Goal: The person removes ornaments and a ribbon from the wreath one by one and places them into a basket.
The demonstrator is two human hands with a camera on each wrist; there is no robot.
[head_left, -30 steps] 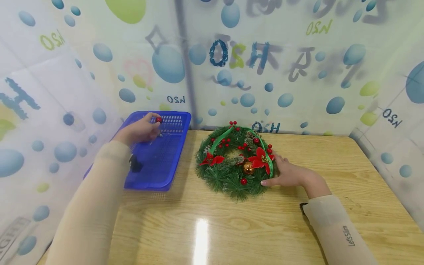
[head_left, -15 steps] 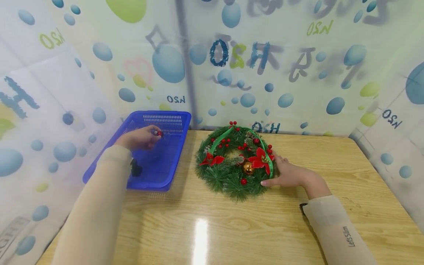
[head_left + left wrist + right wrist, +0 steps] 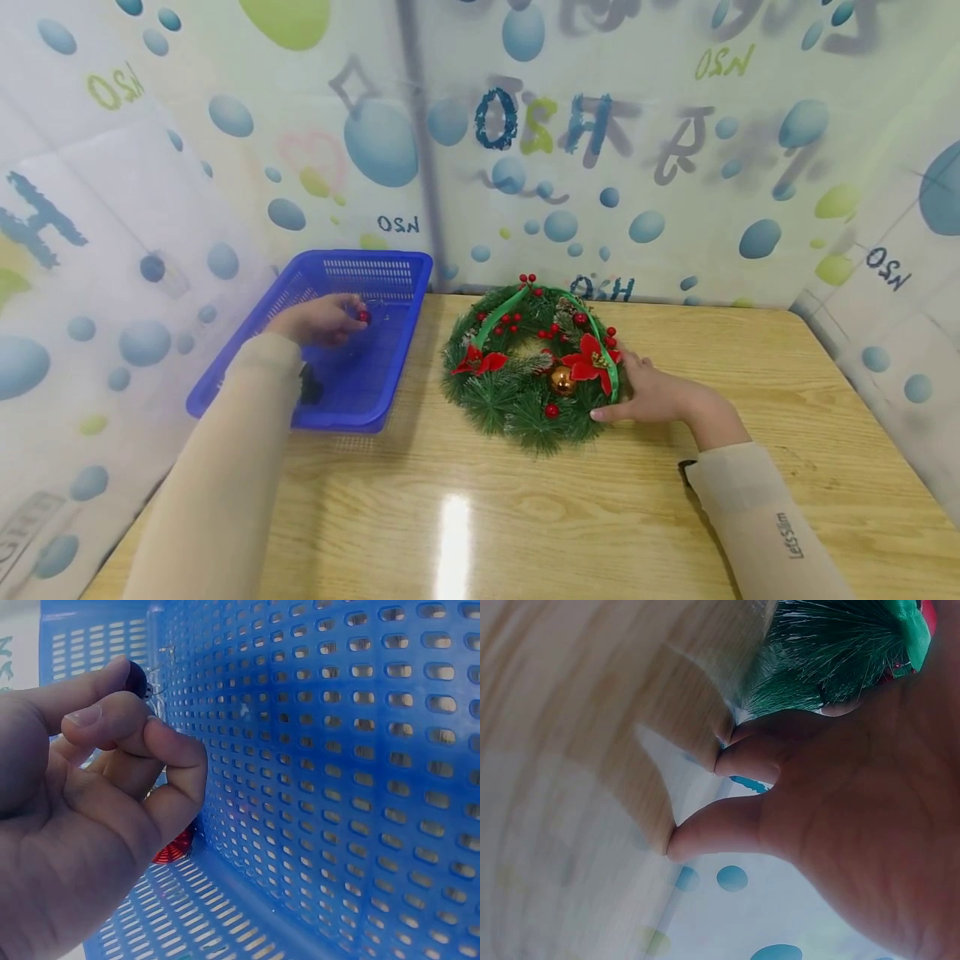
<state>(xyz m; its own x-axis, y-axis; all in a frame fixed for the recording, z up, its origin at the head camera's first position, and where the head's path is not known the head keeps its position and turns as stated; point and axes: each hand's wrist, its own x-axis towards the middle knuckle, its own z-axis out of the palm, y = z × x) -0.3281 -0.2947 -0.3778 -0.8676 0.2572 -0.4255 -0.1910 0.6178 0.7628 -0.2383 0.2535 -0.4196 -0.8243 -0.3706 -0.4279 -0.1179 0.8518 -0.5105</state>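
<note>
A small red bauble [image 3: 363,317] is pinched between the thumb and fingers of my left hand [image 3: 318,321], low inside the blue basket [image 3: 360,379]. In the left wrist view the bauble [image 3: 136,679] looks dark, with thin clear string or wire trailing from it. My right hand [image 3: 663,396] rests against the right side of a green Christmas wreath [image 3: 491,404]. Its fingertips touch the table in the right wrist view. Red poinsettias [image 3: 592,362], red berries, a gold bauble [image 3: 562,380] and a green ribbon [image 3: 495,321] decorate the wreath.
A red ribbed thing [image 3: 176,847] lies in the basket, partly hidden behind my left hand. The wooden table [image 3: 525,525] extends in front of the wreath and to its right. Printed curtains [image 3: 637,183] stand behind and at both sides.
My left hand has lowered from near the basket's back wall deeper into the basket, still pinching the red bauble. The right hand and the wreath have stayed put.
</note>
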